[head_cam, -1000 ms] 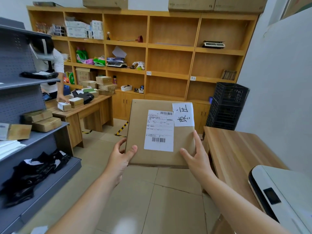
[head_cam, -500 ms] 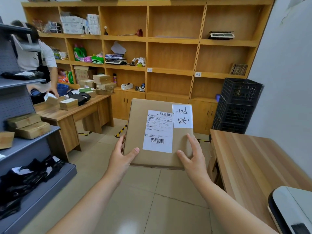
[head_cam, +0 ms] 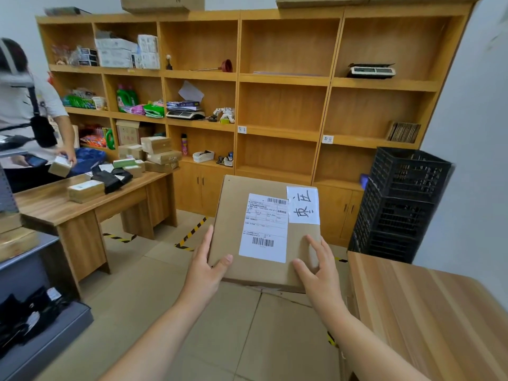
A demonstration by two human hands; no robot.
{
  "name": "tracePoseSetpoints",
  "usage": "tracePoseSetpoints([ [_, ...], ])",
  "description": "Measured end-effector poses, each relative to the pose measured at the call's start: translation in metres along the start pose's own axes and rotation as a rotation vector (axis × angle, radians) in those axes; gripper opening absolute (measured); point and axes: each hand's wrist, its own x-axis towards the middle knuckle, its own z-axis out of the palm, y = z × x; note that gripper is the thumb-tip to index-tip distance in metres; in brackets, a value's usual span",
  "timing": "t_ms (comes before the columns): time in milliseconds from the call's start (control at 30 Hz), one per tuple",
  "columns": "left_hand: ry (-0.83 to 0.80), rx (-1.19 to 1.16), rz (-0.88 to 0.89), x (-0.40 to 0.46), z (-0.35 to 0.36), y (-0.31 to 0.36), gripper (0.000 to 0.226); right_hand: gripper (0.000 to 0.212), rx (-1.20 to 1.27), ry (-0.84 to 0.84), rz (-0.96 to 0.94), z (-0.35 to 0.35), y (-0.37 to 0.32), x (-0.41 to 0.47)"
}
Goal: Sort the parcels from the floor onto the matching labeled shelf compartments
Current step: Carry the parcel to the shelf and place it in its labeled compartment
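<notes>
I hold a flat brown cardboard parcel (head_cam: pixel 233 215) in front of me with both hands. It carries a white shipping label and a white handwritten tag at its top right. My left hand (head_cam: pixel 207 266) grips its lower left edge, thumb on top. At the lower right corner my right hand (head_cam: pixel 319 268) grips it, thumb on the face. The wooden shelf unit (head_cam: pixel 283 78) stands ahead, with small paper labels (head_cam: pixel 242 129) (head_cam: pixel 327 139) on two shelf edges.
A wooden desk (head_cam: pixel 90 204) with several parcels stands at the left, where another person (head_cam: pixel 30 116) handles a small box. Black stacked crates (head_cam: pixel 398 204) stand at the right wall. A wooden table (head_cam: pixel 428 312) is close on my right, a grey metal rack (head_cam: pixel 24 270) on my left.
I have moved closer to the wooden shelves; the parcel sits lower and more to the right in view. The white device on the right table has left the view.
</notes>
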Motion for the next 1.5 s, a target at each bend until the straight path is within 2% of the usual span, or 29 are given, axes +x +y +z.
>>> tracePoseSetpoints([
  [433, -0.138, -0.048, 0.041, 0.214, 0.043, -0.050, 0.081, 0.048, -0.075, 0.093, 0.021, 0.056, 0.060, 0.192],
  [800, -0.280, -0.049, -0.038, 0.423, 0.065, -0.113, 0.080, 0.048, -0.068, 0.165, 0.120, 0.128, 0.110, 0.357],
  [1167, -0.353, -0.114, -0.087, 0.576, 0.186, -0.172, 0.090, 0.050, -0.097, 0.219, 0.164, 0.108, 0.215, 0.511],
  [1500, -0.279, -0.010, -0.008, 0.739, 0.332, -0.188, 0.095, 0.050, -0.078, 0.169, 0.108, 0.052, 0.311, 0.707],
])
